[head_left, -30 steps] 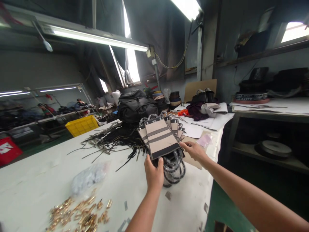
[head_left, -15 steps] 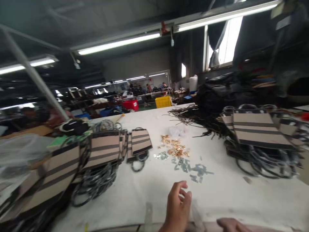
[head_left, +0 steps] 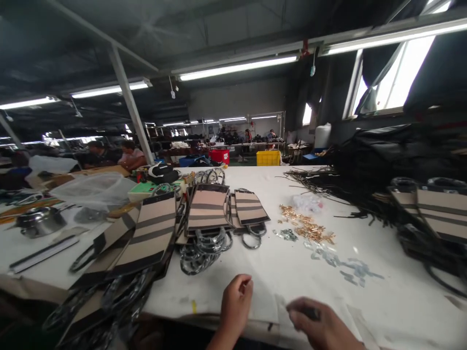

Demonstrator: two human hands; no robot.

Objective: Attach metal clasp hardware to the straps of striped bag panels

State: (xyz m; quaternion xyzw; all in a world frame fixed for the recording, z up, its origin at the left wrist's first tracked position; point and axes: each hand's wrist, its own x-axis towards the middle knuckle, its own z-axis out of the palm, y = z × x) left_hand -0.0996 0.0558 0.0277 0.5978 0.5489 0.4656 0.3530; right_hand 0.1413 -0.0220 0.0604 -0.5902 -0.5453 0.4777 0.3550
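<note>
Reaching over the white table's [head_left: 270, 265] near edge, the left hand [head_left: 236, 299] curls loosely, its hold unclear; the right hand [head_left: 323, 323] bends its fingers around a small dark piece [head_left: 313, 313]. Beyond the gold fittings [head_left: 312, 229], a clear bag [head_left: 308, 203] holds pale contents.

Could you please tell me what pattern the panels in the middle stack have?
Beige panels with dark horizontal stripes, seen best in the head view.
</note>
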